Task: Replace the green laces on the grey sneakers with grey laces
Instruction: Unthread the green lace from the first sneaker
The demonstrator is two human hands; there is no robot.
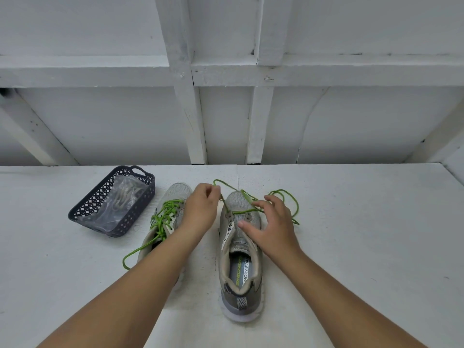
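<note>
- The left hand [200, 209] pinches the green lace [281, 197] above the right sneaker [239, 249], near the counter's [351, 247] far edge.
- The right hand [271, 227] rests open-fingered on that sneaker's tongue.
- The left sneaker [167, 217] is laced green (loosely).
- A dark basket [88, 209] holds bagged grey laces [123, 197], far left.
</note>
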